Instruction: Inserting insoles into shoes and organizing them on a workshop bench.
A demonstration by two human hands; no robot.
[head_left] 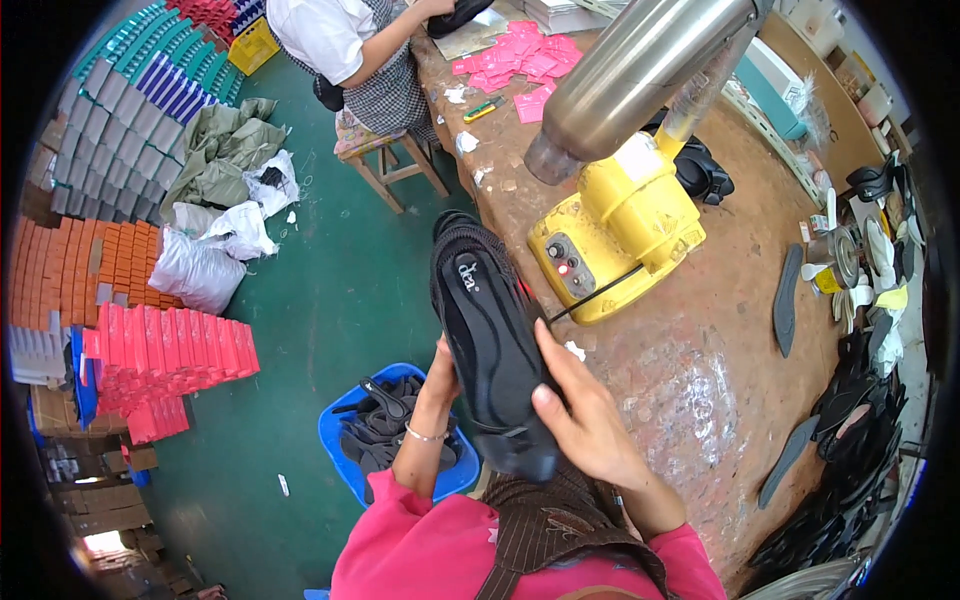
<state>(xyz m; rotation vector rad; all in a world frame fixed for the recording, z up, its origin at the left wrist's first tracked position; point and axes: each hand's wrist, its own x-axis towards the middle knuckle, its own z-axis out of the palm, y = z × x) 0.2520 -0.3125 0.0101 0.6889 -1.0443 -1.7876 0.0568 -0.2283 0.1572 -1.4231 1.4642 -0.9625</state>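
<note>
A black sandal (490,345) is held up before me, its dark insole facing me and its strapped end pointing away. My left hand (443,378) is closed on its left side, with most of the fingers hidden behind it. My right hand (592,425) grips the right edge, thumb near the insole and fingers along the side. Another dark rounded part shows at its far end; whether it is a second sandal I cannot tell. Just beyond, on the workbench, stands a yellow machine (625,230) with knobs, a red light and a large metal barrel (640,80).
A blue basket (328,440) of black shoe parts stands on the green floor at left. Loose insoles (787,300) lie along the bench (680,400), with a black heap (850,460) at right. Pink packets (520,55) and a person (350,60) are at the far end. Stacked boxes (170,365) line the left.
</note>
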